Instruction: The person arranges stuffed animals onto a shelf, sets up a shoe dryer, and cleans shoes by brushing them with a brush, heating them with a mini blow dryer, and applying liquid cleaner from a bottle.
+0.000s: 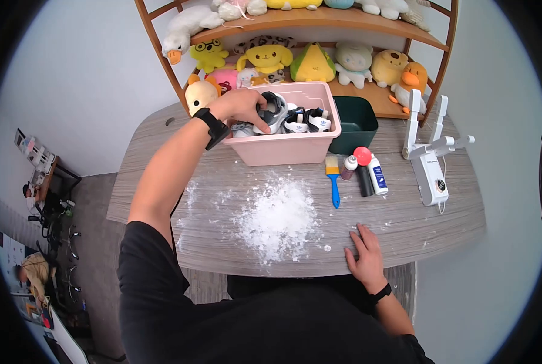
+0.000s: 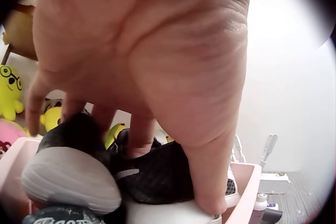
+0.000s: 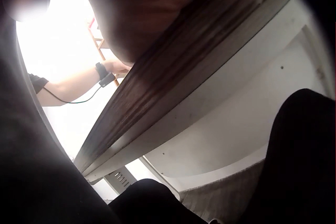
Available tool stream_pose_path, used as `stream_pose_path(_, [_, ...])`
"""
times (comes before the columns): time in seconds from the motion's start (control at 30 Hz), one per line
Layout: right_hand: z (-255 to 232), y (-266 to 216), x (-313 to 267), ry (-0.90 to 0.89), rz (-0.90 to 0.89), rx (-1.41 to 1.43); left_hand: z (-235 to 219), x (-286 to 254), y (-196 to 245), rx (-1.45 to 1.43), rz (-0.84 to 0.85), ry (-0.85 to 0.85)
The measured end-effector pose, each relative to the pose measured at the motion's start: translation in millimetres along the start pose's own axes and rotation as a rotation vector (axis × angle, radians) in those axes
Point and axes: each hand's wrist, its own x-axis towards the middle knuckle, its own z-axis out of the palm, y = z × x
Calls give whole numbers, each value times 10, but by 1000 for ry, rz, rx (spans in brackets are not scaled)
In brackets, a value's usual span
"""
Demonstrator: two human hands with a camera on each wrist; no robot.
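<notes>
My left hand (image 1: 242, 108) reaches into a pink bin (image 1: 289, 148) at the back of the table and grips a black and grey sneaker (image 1: 275, 113) with a white sole. In the left wrist view the fingers (image 2: 137, 142) and thumb curl round this sneaker (image 2: 152, 179), with another shoe's sole (image 2: 68, 179) beside it. More sneakers (image 1: 307, 120) lie in the bin. My right hand (image 1: 365, 255) rests flat on the table's near edge, fingers straight and holding nothing. The right wrist view shows only the palm (image 3: 152, 8) and the table's edge (image 3: 173, 98) from below.
A pile of white powder (image 1: 280, 215) covers the table's middle. Right of it lie a blue brush (image 1: 333, 176), a small bottle (image 1: 348, 167), a black bottle with a red cap (image 1: 363, 170) and a white bottle (image 1: 377, 175). A white appliance (image 1: 428, 164), a dark green bin (image 1: 354, 121) and a shelf of plush toys (image 1: 313, 64) stand behind.
</notes>
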Motion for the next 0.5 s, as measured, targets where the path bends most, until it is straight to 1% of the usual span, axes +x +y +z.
stream_pose_path(0.03, [4,7,-8,2,0,-6,-48,2,59,34,-14,-34])
stream_pose_path(0.1, [27,42,-20,22,-31,-11,-24,55,-89,8,-34,-55])
stream_pose_path(0.17, [37,87,-27,15,-40,-17,-82,47,-234,-58,47,39])
stream_pose_path(0.2, [36,99,-28,2,-47,-21,-207,-35,-206,-126,41,66])
stream_pose_path(0.23, [30,102,-22,4,-45,-23,-303,-157,-192,-168,9,134])
stream_pose_path(0.3, [15,102,-18,-1,-60,-10,-475,-342,-227,-190,128,270])
stream_pose_path(0.33, [10,104,-23,-4,-60,-11,-518,-473,-219,-193,127,269])
stream_pose_path(0.4, [19,100,1,3,-66,-6,-517,-925,-54,-348,165,533])
stream_pose_path(0.43, [13,104,23,4,-68,-4,-403,-1092,-123,-357,313,619])
stream_pose_path(0.47, [-13,110,58,-20,-66,-6,-352,-1380,37,-362,356,622])
stream_pose_path(0.5, [-51,95,69,-47,-59,-7,-207,-1645,182,-448,324,605])
